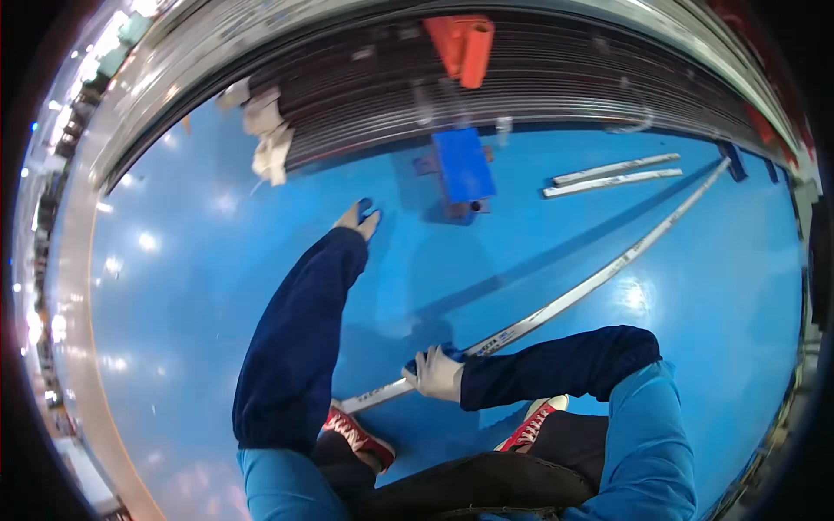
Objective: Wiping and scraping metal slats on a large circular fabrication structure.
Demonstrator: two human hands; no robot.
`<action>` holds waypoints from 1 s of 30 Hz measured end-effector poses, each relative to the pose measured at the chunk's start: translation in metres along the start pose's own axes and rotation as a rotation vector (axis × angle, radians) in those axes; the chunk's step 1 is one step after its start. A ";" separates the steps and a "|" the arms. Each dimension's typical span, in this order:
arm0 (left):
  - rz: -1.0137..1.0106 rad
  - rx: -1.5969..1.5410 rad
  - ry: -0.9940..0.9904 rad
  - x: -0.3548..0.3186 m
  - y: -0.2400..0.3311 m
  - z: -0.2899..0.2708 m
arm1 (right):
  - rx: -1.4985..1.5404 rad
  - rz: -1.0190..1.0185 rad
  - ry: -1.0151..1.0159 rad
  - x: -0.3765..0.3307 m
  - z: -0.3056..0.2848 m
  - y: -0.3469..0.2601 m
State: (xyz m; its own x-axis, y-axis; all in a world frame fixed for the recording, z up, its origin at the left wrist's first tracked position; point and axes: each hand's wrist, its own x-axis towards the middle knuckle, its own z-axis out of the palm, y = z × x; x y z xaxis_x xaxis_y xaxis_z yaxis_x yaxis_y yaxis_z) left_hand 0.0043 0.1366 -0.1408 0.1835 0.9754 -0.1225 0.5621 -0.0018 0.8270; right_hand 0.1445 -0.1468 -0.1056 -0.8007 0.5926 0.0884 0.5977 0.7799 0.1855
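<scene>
I'm looking down and my right hand (pixel 436 373), gloved in white, is clenching around a long silvery metal strip (pixel 569 298) close to its near end, with the strip running away from that hand up and to the right across the blue floor (pixel 200 286). My left hand (pixel 359 217), also gloved, is stretching out ahead with its fingers loose, gripping nothing, hovering short of a blue block (pixel 464 165) just beyond it and to its right. Two shorter metal strips (pixel 612 175) are lying well beyond my right hand. I'm judging the risk like this: I'm gripping near one end, so the far end could sag, swing and scrape the floor or clip those loose strips, and the thin edge could slip through the glove.
</scene>
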 end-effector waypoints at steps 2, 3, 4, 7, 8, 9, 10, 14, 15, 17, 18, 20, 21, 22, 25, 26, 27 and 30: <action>-0.006 0.125 0.025 -0.021 0.025 0.000 | -0.018 0.059 -0.024 -0.004 0.015 0.002; -0.050 0.175 0.016 -0.035 0.039 -0.008 | -0.018 0.066 -0.016 -0.007 0.017 0.012; -0.099 0.135 0.027 -0.058 0.044 0.010 | 0.038 0.037 -0.091 -0.043 0.010 0.034; -0.116 0.285 0.076 -0.056 0.048 0.014 | 0.011 0.097 -0.117 -0.079 0.033 0.078; -0.104 0.253 0.059 -0.051 0.039 0.012 | -0.013 0.113 -0.117 -0.090 0.040 0.089; -0.087 0.253 0.038 -0.045 0.033 0.015 | -0.015 0.138 -0.126 -0.098 0.047 0.101; -0.088 0.277 0.061 -0.040 0.026 0.018 | 0.039 0.179 -0.115 -0.104 0.052 0.114; 0.107 0.070 0.042 -0.021 -0.008 0.028 | 0.125 0.207 -0.183 -0.106 0.076 0.129; 0.087 0.058 0.046 -0.018 -0.031 0.025 | 0.083 0.171 -0.101 -0.094 0.084 0.129; 0.093 -0.109 0.081 -0.008 -0.094 0.045 | 0.101 0.197 -0.073 -0.073 0.085 0.133; 0.287 0.013 -0.137 -0.030 -0.032 0.067 | 0.153 0.258 -0.026 -0.097 0.109 0.147; 0.103 -0.094 -0.436 -0.059 -0.080 0.081 | 0.156 0.306 -0.076 -0.075 0.090 0.139; 0.120 -0.102 -0.457 -0.068 -0.058 0.080 | 0.113 0.334 -0.033 -0.065 0.073 0.148; 0.154 0.144 -0.587 -0.093 -0.012 0.066 | 0.113 0.361 -0.041 -0.063 0.065 0.159; 0.285 0.584 -0.493 -0.135 0.024 0.047 | 0.094 0.325 0.056 -0.052 0.054 0.173; 0.255 0.654 -0.426 -0.143 0.038 0.040 | 0.088 0.312 0.091 -0.051 0.053 0.173; 0.297 0.763 -0.366 -0.146 0.026 0.032 | 0.087 0.333 0.067 -0.051 0.049 0.180; 0.414 0.918 -0.263 -0.142 -0.002 -0.005 | 0.090 0.373 0.025 -0.078 0.033 0.222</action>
State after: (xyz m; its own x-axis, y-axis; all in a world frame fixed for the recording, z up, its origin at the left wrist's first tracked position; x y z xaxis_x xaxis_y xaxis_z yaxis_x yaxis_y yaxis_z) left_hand -0.0271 -0.0005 -0.1225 0.6103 0.7812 -0.1310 0.7921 -0.6005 0.1093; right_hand 0.3409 -0.0126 -0.1036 -0.5278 0.8347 0.1575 0.8484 0.5270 0.0500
